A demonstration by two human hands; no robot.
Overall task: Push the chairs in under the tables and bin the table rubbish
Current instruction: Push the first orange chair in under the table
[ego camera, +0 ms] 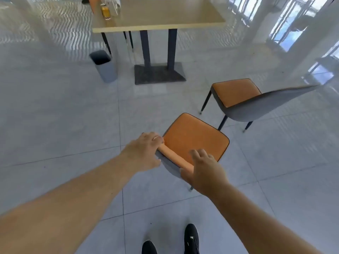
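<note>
An orange-seated chair point(194, 138) stands on the floor right in front of me, well short of the table point(165, 17). My left hand point(145, 151) grips the left end of its backrest top. My right hand point(203, 169) is curled over the right end of the same backrest. A second orange and grey chair point(238, 98) stands to the right, turned sideways and away from the table. On the table's far left stand a bottle of yellow drink point(105, 11) and a clear item beside it.
A grey bin point(104, 66) stands on the floor by the table's left leg. The table rests on a dark pedestal base point(158, 74). Another chair's legs show behind the table. Glossy tiled floor lies all around; my black shoes point(191, 239) are below.
</note>
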